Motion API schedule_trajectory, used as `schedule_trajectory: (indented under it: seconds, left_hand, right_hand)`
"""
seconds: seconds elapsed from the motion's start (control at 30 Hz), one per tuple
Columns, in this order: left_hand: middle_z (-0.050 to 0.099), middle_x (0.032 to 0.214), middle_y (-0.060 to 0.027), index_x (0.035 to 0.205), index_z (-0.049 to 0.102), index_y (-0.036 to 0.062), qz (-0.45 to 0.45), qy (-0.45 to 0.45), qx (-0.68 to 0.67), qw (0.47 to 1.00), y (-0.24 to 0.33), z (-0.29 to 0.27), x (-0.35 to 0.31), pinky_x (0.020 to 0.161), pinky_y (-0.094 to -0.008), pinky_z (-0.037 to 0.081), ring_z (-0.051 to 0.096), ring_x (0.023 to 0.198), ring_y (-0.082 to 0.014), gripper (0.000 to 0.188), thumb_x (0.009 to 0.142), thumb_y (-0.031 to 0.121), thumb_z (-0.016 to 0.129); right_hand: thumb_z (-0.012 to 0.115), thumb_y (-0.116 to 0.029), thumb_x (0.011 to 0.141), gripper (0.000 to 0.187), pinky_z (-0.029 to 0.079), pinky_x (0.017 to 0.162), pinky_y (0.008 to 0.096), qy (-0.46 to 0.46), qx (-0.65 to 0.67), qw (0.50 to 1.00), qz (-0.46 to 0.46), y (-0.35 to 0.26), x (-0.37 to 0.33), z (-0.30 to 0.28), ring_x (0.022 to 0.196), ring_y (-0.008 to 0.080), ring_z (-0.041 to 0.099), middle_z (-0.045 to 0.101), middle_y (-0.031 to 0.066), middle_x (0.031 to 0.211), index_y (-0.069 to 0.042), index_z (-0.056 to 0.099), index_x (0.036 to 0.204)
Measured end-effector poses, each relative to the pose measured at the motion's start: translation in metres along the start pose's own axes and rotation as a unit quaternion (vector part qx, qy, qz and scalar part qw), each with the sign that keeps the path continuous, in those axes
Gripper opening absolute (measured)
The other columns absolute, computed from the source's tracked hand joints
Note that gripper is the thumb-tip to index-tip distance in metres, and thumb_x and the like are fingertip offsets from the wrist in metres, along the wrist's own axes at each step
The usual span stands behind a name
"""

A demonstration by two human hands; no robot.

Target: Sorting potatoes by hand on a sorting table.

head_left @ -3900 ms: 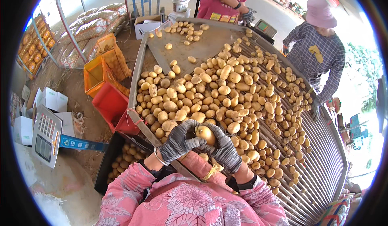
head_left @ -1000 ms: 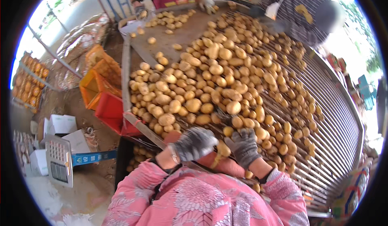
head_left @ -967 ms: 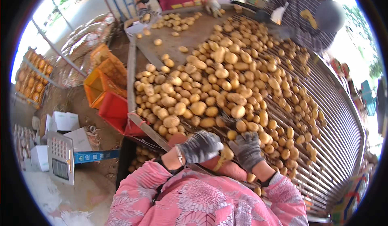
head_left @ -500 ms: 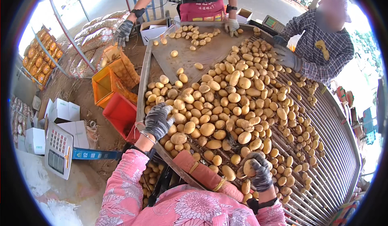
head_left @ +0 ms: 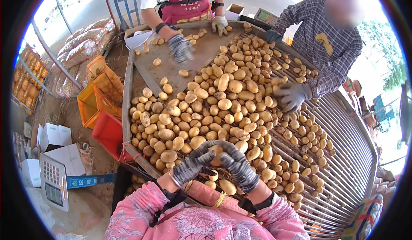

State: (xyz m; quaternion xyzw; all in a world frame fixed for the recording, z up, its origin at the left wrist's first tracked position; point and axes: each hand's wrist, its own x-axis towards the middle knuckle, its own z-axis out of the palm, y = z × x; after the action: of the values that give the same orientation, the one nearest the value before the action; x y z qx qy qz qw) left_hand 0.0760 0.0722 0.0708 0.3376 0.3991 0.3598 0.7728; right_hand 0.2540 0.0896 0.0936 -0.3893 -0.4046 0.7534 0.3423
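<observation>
Close in front of me, both hands meet around one potato (head_left: 216, 155) above the near edge of the heap. My left hand (head_left: 194, 165), in a grey striped glove, has its fingers closed against the potato's left side. From the other side, my right hand (head_left: 239, 167) curls its gloved fingers round the same potato, partly hiding it. Loose yellow-brown potatoes (head_left: 201, 124) cover the middle of the metal sorting table (head_left: 161, 70) and spread onto its slatted part (head_left: 339, 143). Below my hands, a tied pink padded roll (head_left: 204, 191) lines the near edge.
Across the table, a person in a red apron (head_left: 185, 1) reaches over the metal sheet; another in a checked shirt (head_left: 332, 38) has a gloved hand on the potatoes. A red crate (head_left: 107, 130), an orange crate (head_left: 88, 104) and a scale (head_left: 54, 182) stand on my left.
My left hand has left the potatoes at the left rim and joined my right hand, which brought its potato inward. The apron wearer's hand swung over the table; the other person's hand moved nearer.
</observation>
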Motion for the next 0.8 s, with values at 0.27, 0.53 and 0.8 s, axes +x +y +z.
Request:
schedule_trajectory:
  seconds: [0.27,0.53,0.8]
  left_hand:
    - [0.054,0.131,-0.0096,0.142,0.035,0.0071,0.046,-0.042,0.041,0.997,0.009,0.006,-0.046,0.097,-0.034,0.045,0.054,0.116,-0.0173,0.057,0.096,0.034,0.053]
    - [0.064,0.106,-0.0159,0.108,0.062,0.0021,0.244,0.305,0.563,0.728,0.015,-0.09,-0.042,0.089,-0.0407,0.047,0.06,0.102,-0.0324,0.031,0.079,0.014,0.065]
    - [0.064,0.102,-0.0167,0.106,0.062,0.0016,0.26,-0.006,0.604,0.753,-0.013,0.003,-0.012,0.086,-0.0417,0.049,0.061,0.096,-0.0348,0.032,0.077,0.014,0.066]
  right_hand:
    - [0.07,-0.021,0.084,0.046,0.047,0.089,0.0307,-0.045,-0.112,0.993,0.006,0.018,0.0,-0.011,0.101,0.0149,0.055,0.059,0.0057,0.109,-0.002,0.053,0.121]
    - [0.065,-0.025,0.084,0.034,0.049,0.08,0.0284,0.102,0.054,0.993,-0.024,0.007,-0.076,-0.094,0.09,0.0164,0.061,0.065,0.007,0.095,-0.001,0.059,0.107]
    - [0.058,-0.011,0.085,0.023,0.046,0.079,0.0237,0.297,0.031,0.947,-0.117,0.025,-0.165,-0.147,0.084,0.0094,0.057,0.063,0.0001,0.091,0.001,0.064,0.105]
